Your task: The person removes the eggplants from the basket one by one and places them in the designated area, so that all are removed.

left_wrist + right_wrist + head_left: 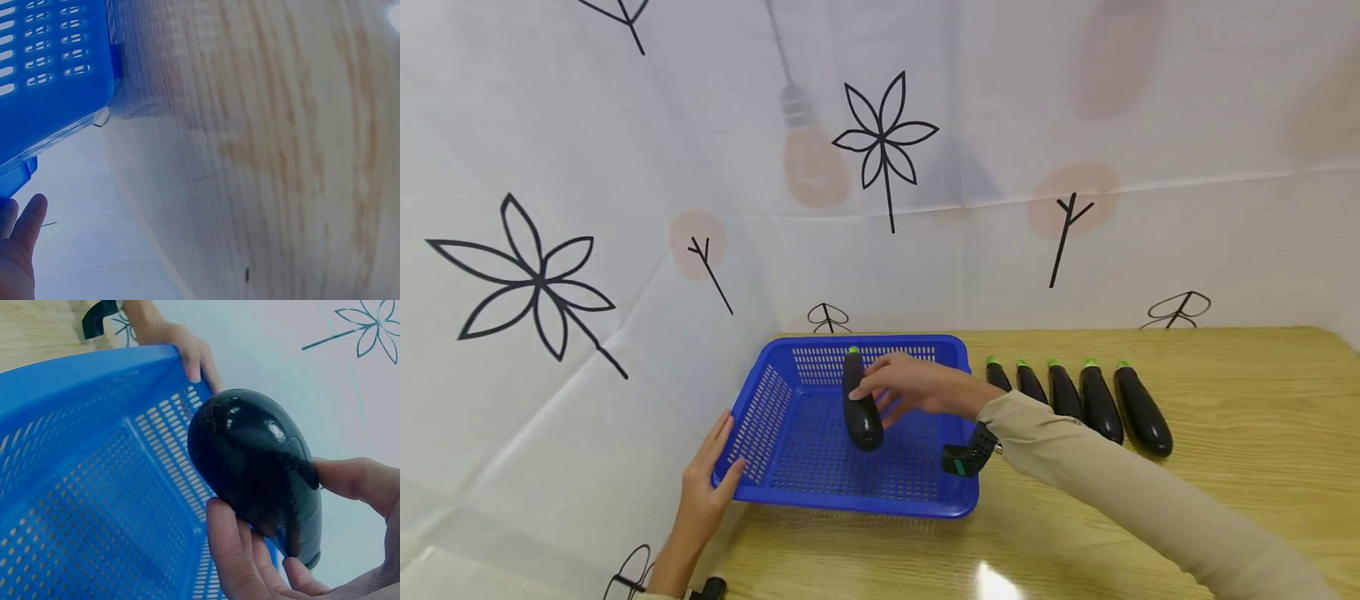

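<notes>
My right hand [901, 389] grips a dark purple eggplant [859, 403] with a green stem over the inside of a blue perforated basket [790, 483]. In the right wrist view the eggplant [256, 462] sits between my thumb and fingers [234, 550], above the basket's mesh [81, 500]. My left hand [709, 483] rests with straight fingers against the basket's left front corner; the same hand [194, 353] shows on the rim in the right wrist view. In the left wrist view only fingertips [25, 225] appear beside the basket's corner [56, 81].
Several more eggplants [1097, 404] lie in a row on the wooden table [1225, 417] to the right of the basket. A white cloth with drawn flowers [883, 137] hangs behind and to the left. The table's left edge runs close by the basket.
</notes>
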{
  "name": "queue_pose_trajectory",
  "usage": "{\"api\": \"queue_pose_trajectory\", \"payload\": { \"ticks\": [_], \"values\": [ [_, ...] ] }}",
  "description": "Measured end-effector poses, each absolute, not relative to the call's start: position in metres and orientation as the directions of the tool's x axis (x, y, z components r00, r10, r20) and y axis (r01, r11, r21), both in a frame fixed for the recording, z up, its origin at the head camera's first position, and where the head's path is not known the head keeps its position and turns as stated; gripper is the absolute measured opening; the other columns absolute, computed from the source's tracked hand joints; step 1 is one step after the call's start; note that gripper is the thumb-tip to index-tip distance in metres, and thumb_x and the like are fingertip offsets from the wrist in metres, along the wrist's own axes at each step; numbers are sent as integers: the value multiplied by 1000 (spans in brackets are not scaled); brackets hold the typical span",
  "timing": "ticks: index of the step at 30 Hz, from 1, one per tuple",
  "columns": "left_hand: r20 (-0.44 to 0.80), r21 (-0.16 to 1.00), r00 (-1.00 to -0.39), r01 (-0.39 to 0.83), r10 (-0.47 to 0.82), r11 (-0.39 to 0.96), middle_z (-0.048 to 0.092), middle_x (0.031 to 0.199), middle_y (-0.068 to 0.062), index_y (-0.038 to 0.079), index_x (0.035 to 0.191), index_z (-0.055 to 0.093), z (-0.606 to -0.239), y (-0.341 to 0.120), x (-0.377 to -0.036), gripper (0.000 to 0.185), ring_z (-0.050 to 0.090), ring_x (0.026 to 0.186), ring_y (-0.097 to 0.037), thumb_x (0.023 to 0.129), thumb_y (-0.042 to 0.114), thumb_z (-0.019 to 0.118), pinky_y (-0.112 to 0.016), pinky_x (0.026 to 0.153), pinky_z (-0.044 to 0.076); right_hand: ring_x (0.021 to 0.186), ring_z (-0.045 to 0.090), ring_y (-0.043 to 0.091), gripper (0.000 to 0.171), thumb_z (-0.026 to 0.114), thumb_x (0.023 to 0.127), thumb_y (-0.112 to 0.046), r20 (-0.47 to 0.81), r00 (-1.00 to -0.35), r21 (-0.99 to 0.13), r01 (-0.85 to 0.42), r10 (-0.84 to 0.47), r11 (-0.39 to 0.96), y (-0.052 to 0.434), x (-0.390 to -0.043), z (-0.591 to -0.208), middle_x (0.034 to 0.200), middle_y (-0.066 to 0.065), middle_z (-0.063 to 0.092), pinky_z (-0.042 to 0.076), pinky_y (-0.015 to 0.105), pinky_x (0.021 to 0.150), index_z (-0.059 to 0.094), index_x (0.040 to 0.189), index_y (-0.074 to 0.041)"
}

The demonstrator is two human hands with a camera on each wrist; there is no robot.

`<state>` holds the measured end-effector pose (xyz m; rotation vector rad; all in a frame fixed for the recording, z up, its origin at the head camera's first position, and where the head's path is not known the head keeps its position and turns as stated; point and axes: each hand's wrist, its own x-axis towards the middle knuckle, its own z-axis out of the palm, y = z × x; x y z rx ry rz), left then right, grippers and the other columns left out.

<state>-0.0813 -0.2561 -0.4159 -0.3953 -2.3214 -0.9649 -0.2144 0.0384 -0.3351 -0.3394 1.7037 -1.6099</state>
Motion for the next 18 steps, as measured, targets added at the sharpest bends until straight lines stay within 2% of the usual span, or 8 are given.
{"api": "queue_pose_trajectory", "payload": {
  "ticks": [10,14,18],
  "values": [
    [612,541,-789,463,49,702,37,141,-30,-14,135,41,-416,-257,-81,60,36,128,-46,78,-15,60,-12,105,24,84,64,30,60,69,83,-11,-344,-699,-938,278,-627,205,72,-214,-331,115,22,54,56,43,69,38,132,5],
    [613,538,-788,465,53,703,37,141,-31,-14,135,40,-416,-257,-81,60,35,129,-43,78,-15,60,-12,105,24,86,64,31,60,68,84,-11,-349,-701,-937,279,-622,211,85,-211,-328,113,21,57,56,43,70,37,133,4],
    [617,535,-785,470,55,702,38,140,-31,-14,135,41,-417,-258,-81,60,36,129,-42,78,-15,60,-12,105,25,80,65,27,63,68,84,-12,-341,-708,-940,265,-618,214,98,-208,-326,106,17,62,56,43,69,35,135,4]
  ]
}}
